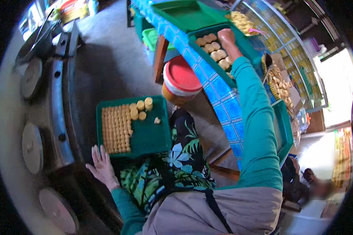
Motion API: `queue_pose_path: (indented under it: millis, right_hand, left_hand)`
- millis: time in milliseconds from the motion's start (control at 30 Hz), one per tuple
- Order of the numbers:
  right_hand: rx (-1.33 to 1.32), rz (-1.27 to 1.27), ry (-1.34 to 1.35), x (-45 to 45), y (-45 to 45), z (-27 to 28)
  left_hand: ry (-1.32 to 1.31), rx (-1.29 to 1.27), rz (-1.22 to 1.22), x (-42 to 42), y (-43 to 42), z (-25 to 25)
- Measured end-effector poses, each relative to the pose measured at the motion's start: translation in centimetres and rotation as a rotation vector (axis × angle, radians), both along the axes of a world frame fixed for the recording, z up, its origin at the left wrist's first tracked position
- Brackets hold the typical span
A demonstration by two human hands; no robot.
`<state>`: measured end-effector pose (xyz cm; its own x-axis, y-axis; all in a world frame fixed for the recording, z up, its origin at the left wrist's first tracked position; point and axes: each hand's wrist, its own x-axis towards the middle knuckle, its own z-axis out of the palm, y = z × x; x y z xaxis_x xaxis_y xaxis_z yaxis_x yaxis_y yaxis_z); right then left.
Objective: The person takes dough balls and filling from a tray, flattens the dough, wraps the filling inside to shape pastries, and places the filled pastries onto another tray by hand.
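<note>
My right hand (226,38) is closed over a green tray (245,49) on the table, beside rows of pale dough pieces (215,55); whatever its fingers hold is hidden. My left hand (102,166) has its fingers spread and holds nothing, close to the lower left corner of a second green tray (151,137) by my lap. That tray carries tight rows of small dough balls (115,127) on its left. Short stacks of round dough discs (140,105) stand at its top, with a small dough scrap (157,120) to their right.
A blue checked tablecloth (227,107) covers the table. A red-lidded bucket (182,74) stands below its edge. Another green tray (186,15) lies farther back. Round metal lids (32,148) line the left side. A person (302,180) is at the lower right.
</note>
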<state>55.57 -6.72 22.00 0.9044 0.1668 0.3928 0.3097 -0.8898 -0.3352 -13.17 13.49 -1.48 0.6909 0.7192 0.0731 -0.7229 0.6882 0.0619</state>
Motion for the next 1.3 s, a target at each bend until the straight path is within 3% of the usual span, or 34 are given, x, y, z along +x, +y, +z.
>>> queue_pose_path:
  millis: [33,100,167,267,333,467,500,567,800,867,900,967,1000,1067,1100,1167,1233,1300]
  right_hand:
    - [-0.074,0.153,-0.043,0.9,-0.2,0.4]
    - [-0.045,0.138,-0.491,4.2,1.8,-0.2]
    - [0.422,0.393,-0.629,3.3,4.0,2.0]
    - [0.573,0.461,-0.464,-12.7,8.5,4.1]
    - [0.475,1.006,-0.150,-19.9,9.5,1.5]
    - [-0.161,1.270,0.204,-38.1,10.0,-16.5]
    - [0.195,1.347,0.475,-39.9,9.3,-22.7]
    - [-0.086,1.202,0.237,-43.4,8.4,-25.5]
    - [0.082,1.129,-0.129,-45.3,11.9,-29.8]
    - [0.333,1.033,0.199,-44.7,11.8,-29.8]
    - [0.329,1.039,0.208,-43.8,10.7,-29.4]
    - [0.996,0.564,1.444,-41.9,7.9,-27.3]
    - [0.990,0.562,1.451,-42.2,7.0,-26.2]
    - [0.520,0.693,1.376,-42.6,5.0,-24.3]
    - [0.520,0.671,1.374,-43.0,4.6,-25.2]
    - [0.303,0.778,0.804,-45.0,6.1,-27.2]
    - [0.292,0.853,0.678,-46.1,6.6,-28.1]
    - [0.074,1.234,0.167,-46.3,7.2,-30.1]
  left_hand:
    - [0.014,-0.027,0.004,-0.1,-0.2,0.3]
    - [0.062,-0.116,0.048,0.1,-0.8,1.5]
    - [0.017,-0.153,0.063,-0.4,-0.4,0.1]
    - [-0.125,-0.151,0.005,-0.5,-0.1,-0.5]
    - [-0.134,-0.138,-0.008,-0.7,-0.3,-1.2]
    - [-0.186,-0.165,0.021,-0.8,-0.6,-1.1]
    - [-0.193,-0.170,0.037,-0.7,-0.8,-1.1]
    - [-0.167,-0.131,0.022,-0.9,-0.8,-1.2]
    - [-0.077,-0.124,0.074,-1.0,-1.0,-1.1]
    - [-0.039,-0.121,0.083,-1.0,-0.9,-0.8]
    - [0.003,-0.118,0.085,-1.2,-1.0,-0.7]
    - [-0.022,-0.121,0.083,-1.4,-0.9,-0.8]
    - [-0.051,-0.119,0.066,-1.4,-0.8,-0.9]
    - [-0.039,-0.113,0.068,-1.2,-0.5,-1.0]
    - [-0.026,-0.105,0.065,-1.0,-0.6,-1.0]
    - [0.009,-0.098,0.074,-0.1,-0.8,-1.1]
    - [0.029,-0.107,0.049,0.1,-0.9,-1.0]
    - [-0.002,-0.130,0.029,0.2,-0.7,-1.3]
